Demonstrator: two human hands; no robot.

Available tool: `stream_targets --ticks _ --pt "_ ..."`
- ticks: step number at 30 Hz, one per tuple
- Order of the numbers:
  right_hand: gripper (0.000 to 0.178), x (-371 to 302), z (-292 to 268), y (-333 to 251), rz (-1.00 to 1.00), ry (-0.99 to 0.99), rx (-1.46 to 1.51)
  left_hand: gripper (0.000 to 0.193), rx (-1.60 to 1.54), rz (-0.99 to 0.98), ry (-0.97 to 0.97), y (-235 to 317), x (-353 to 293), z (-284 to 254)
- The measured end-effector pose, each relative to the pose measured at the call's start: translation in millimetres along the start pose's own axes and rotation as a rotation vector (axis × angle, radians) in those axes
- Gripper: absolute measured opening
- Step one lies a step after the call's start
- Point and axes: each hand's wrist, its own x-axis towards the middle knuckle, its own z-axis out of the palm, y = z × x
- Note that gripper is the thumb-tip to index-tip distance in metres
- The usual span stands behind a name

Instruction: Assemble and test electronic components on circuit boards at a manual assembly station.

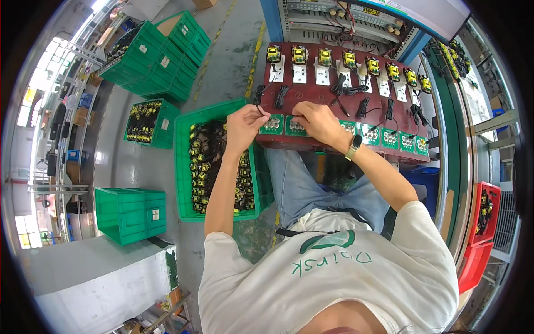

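My left hand (246, 128) pinches the end of a thin black cable (260, 102) above the leftmost green circuit board (272, 126). Just to its right, the fingers of my right hand (318, 121) are closed over another green board (293, 127). Whatever they hold is hidden beneath them. Both boards belong to a row of green boards with round metal contacts along the near edge of a dark red bench fixture (311, 100). Behind them, yellow-and-black power supply boards (299, 55) stand in a row at white plates. Bundled black cables (282, 96) lie between the two rows.
A green crate (181, 167) full of power boards and cables stands by my left arm. More green crates (161, 61) are stacked at the far left. A metal rack with a screen (428, 14) rises behind the fixture. Red bins (474, 267) sit at the right.
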Motion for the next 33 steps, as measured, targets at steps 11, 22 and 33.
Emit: stream_targets --ticks 11,22,33 --pt "0.017 -13 -4 1 0.123 0.042 0.101 0.019 0.464 0.241 0.055 0 6 15" --pt "0.013 -41 -78 26 0.341 0.108 -0.238 0.020 0.527 0.297 0.081 0 6 19" --pt "0.016 -44 -76 81 0.465 -0.185 -0.432 0.027 0.866 0.453 0.324 8 -2 44"
